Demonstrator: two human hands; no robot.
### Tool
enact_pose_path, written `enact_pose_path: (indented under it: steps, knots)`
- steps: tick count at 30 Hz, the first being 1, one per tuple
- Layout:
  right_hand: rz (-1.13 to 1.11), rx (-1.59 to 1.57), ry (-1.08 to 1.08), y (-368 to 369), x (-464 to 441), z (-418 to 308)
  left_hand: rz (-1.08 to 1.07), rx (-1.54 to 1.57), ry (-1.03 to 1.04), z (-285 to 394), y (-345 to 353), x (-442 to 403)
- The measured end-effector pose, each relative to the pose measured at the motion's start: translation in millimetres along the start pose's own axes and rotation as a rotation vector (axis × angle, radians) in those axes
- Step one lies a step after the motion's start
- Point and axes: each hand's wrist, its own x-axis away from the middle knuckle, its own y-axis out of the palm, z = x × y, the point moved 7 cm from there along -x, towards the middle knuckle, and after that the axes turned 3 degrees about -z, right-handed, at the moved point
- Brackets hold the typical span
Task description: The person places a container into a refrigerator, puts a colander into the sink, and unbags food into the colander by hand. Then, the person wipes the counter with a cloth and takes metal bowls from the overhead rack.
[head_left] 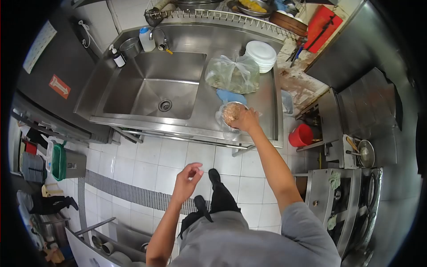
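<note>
On the steel counter right of the sink, my right hand [247,119] grips the right side of a round bowl [240,103] that holds light-brown, crumbly-looking food [231,112]. Part of the bowl is hidden by this hand, and I cannot tell if its fingers also touch the food. Clear plastic [219,116] lies against the bowl's left side. Behind it are a blue cloth-like item [231,97] and a knotted clear bag [233,75] of green contents. My left hand [187,180] hangs over the floor, holding nothing visible, its fingers loosely curled and apart from the thumb.
Left of the bag is a sink basin [151,91] with a tap [163,41]. White plates [261,54] are stacked at the back right. A red bucket [301,135] stands low at right, near stoves [333,196]. Behind left are a green-lined bin [62,161] and another person's leg [55,204].
</note>
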Motion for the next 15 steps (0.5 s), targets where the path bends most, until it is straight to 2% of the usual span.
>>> enact_pose_path:
  steps: [1, 5, 9, 10, 11, 13, 15]
  knots:
    - [0.054, 0.007, -0.062, -3, -3, -3, 0.004, -0.003, -0.011, -1, 4, -19]
    - [0.034, 0.020, -0.102, -5, -11, -5, -0.041, 0.169, 0.025, -21, 37, -104]
    - [0.050, -0.324, -0.211, -19, 2, 4, 0.144, 0.130, 0.035, -33, 67, -181]
    - [0.233, -0.378, -0.252, -23, 5, 15, 0.212, 0.084, 0.035, -42, 70, -195]
    - [0.407, -0.440, -0.297, -22, 12, 26, 0.172, 0.010, -0.024, -50, 76, -207]
    - [0.576, -0.508, -0.123, -17, 23, 55, 0.135, -0.077, -0.078, -65, 87, -223]
    - [0.256, -1.036, 0.198, 56, 8, 106, 0.176, -0.091, -0.075, -60, 87, -233]
